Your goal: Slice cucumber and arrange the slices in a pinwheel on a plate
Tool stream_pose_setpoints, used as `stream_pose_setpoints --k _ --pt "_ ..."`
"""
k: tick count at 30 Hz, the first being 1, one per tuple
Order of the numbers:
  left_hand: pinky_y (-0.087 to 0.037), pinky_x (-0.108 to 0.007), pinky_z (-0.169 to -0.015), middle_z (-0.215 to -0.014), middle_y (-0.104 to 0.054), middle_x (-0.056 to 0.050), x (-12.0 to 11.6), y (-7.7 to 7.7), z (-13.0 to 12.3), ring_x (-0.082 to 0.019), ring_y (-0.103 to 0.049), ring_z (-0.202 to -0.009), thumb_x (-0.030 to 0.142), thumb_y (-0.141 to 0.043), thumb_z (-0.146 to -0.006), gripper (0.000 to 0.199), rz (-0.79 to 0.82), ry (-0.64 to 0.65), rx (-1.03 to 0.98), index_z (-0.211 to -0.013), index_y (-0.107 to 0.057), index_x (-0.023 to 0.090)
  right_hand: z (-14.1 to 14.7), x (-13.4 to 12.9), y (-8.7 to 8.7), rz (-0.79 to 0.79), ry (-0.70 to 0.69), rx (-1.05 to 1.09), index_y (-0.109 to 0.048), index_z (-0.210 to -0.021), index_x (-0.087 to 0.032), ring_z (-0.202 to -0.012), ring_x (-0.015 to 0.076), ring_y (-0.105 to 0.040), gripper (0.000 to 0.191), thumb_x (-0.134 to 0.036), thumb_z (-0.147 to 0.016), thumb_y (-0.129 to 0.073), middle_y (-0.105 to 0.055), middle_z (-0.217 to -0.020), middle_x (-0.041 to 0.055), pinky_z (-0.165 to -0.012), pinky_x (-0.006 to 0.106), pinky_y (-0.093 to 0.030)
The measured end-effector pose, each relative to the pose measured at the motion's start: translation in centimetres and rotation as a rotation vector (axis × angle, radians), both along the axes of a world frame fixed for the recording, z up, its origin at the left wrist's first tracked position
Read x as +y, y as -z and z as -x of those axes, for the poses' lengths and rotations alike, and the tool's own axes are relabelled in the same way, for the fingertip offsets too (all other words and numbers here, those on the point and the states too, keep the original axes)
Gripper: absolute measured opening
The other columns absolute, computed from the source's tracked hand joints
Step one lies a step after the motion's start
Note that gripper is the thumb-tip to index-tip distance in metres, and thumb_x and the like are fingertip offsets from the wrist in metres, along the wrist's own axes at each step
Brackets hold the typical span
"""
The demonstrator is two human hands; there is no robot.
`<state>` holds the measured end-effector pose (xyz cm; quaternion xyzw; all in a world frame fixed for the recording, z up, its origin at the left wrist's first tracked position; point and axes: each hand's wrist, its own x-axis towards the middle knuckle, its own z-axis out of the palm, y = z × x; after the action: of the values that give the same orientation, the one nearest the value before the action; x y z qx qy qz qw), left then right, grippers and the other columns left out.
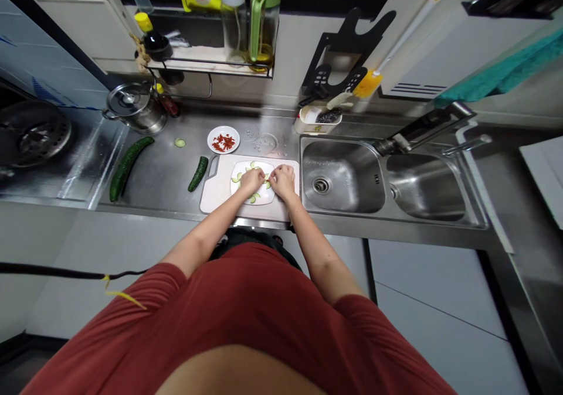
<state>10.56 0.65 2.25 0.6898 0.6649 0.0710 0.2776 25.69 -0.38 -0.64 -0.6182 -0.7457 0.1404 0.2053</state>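
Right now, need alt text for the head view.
A person's left hand and right hand are close together over a white plate bearing pale green slices, on a cutting board. A double sink is to the right, two cucumbers lie left, and a small dish of red pieces sits behind the board.

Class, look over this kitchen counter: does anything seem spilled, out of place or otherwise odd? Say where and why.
Two small things. A lone cucumber slice lies on the steel counter, apart from those on the square plate. Clear droplets right of the round plate look like spilled water.
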Motion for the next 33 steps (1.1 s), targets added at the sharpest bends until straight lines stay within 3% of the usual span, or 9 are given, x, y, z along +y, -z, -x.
stream_pose_setpoints --k 15,33 --pt "-0.043 -0.029 -0.082 -0.1 -0.07 -0.006 0.08 0.05 -0.59 -0.02 -0.062 -0.096 0.028 -0.057 -0.084 0.017 -0.03 0.022 0.044 -0.095 -0.069 0.023 0.0 -0.15 0.34 0.029 -0.008 -0.019 -0.065 -0.086 -0.02 -0.118 0.0308 -0.033 0.009 -0.026 -0.084 -0.06 -0.052 -0.113 0.0113 -0.099 0.044 -0.032" --pt "-0.043 -0.029 -0.083 -0.102 -0.07 -0.005 0.33 -0.1 -0.53 -0.019 -0.062 -0.098 0.027 -0.056 -0.085 0.016 -0.002 0.016 0.045 -0.095 -0.068 0.025 -0.09 -0.28 -0.1 0.03 0.005 -0.002 -0.065 -0.086 -0.02 -0.114 0.0303 -0.035 0.013 -0.028 -0.085 -0.055 -0.052 -0.111 0.011 -0.095 0.043 -0.034"
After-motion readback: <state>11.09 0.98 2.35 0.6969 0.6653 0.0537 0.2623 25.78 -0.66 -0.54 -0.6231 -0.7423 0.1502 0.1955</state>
